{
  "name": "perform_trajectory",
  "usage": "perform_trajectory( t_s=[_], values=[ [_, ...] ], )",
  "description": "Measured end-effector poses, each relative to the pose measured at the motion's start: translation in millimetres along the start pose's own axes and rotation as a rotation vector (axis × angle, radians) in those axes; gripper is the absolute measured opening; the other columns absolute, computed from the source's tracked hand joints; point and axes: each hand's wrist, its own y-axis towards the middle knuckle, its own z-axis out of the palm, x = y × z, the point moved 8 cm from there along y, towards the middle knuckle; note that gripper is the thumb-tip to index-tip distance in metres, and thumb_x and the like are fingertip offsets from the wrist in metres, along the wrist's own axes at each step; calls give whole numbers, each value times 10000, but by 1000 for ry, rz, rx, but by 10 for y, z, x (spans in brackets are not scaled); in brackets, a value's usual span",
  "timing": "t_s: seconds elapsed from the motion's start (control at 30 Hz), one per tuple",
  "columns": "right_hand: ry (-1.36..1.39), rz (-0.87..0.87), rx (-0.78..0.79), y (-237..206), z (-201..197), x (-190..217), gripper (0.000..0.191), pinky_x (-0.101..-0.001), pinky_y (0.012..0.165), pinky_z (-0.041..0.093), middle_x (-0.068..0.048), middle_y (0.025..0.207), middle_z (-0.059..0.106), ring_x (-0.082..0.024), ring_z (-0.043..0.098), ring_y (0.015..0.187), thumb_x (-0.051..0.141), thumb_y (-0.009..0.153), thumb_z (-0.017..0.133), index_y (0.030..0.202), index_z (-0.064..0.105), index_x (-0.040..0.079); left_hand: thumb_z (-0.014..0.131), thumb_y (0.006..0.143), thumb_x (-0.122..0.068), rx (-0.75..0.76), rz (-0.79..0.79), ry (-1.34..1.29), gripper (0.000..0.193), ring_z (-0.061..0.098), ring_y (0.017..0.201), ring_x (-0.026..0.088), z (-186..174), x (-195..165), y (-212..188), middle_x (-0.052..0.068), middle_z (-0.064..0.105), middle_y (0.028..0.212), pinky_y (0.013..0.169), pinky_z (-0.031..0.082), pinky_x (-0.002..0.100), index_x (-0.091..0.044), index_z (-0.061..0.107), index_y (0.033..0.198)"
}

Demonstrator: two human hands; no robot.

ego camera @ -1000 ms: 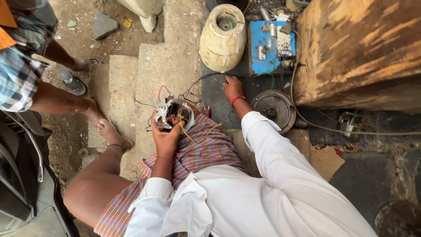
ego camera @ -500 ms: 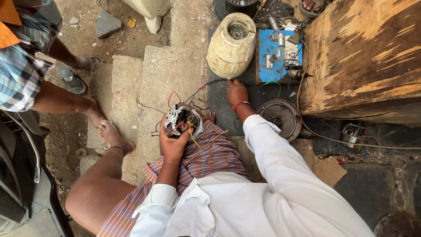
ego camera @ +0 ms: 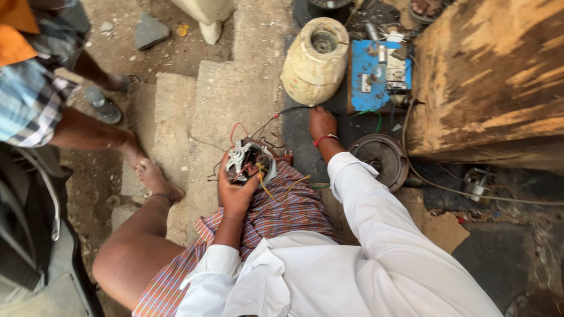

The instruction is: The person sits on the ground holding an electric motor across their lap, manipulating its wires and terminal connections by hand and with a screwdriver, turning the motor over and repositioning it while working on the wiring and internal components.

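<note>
Holding steady is the finding for the left hand (ego camera: pixel 235 191): it stays clamped around the small motor stator (ego camera: pixel 249 161), gripping it from beneath over the lap, exactly as it did a second ago, so the part has not shifted relative to that hand. The change lies with the right hand (ego camera: pixel 322 123). It was already stretched forward to the dark ground mat (ego camera: pixel 302 155), and it now rests flat there, fingers together, on or just beside the end of a black wire (ego camera: pixel 288 110); whether the fingers pinch that wire cannot be told from this view. The wire runs back from the right hand toward the stator, joined by loose red leads (ego camera: pixel 238 126) and yellowish strands (ego camera: pixel 264 186) trailing off the windings. In judgement, the work has moved from handling the stator to tending its lead on the ground, with the part kept secured meanwhile. Beyond the right hand stands a cream-coloured drum-shaped casing (ego camera: pixel 314 61), and just to that hand's right a blue board (ego camera: pixel 367 73) carrying small fittings. Near the right wrist, which bears a red thread band (ego camera: pixel 324 140), lies a round dark metal cover (ego camera: pixel 382 158). Further right rises a large worn wooden block (ego camera: pixel 493 82). Left of the left hand are concrete slabs (ego camera: pixel 220 94) and, apart from the worker, another person's bare foot (ego camera: pixel 155 179) and checked sleeve (ego camera: pixel 32 103).
</note>
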Motion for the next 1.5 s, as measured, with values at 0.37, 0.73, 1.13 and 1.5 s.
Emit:
perform_trajectory(
  t_s=[0.37, 0.73, 1.13, 1.5],
  values=[
    [-98, -71, 43, -174, 100, 27, 181, -449, 722, 585, -168, 964, 708, -351, 714, 850, 190, 806, 755, 919, 700, 59, 871, 731, -27, 33, 288, 174, 865, 510, 1409, 271, 199, -159, -86, 175, 459, 1543, 1202, 434, 400, -15, 438, 1480],
    [135, 125, 80, -423, 76, -172, 243, -521, 719, 560, -224, 848, 721, -412, 706, 789, 261, 807, 763, 893, 709, 40, 919, 719, -86, 16, 212, 183, 904, 526, 1367, 261, 259, -73, -289, 164, 442, 1527, 1155, 467, 387, -9, 440, 1482],
    [1029, 267, 76, -792, 27, -363, 99, -266, 543, 523, -71, 749, 700, -89, 643, 608, 66, 895, 692, 908, 653, -24, 909, 732, -67, -1, 164, 134, 899, 569, 1342, 247, 345, 37, -492, 149, 530, 1484, 1164, 465, 376, -2, 439, 1496],
    [1108, -350, 265, -957, -343, 52, 98, -255, 613, 496, -29, 810, 655, -68, 595, 703, 74, 935, 721, 959, 641, 22, 940, 715, -82, 6, 232, 242, 892, 587, 1287, 245, 446, 60, -679, 127, 563, 1370, 1109, 481, 353, -29, 473, 1473]
  ],
)
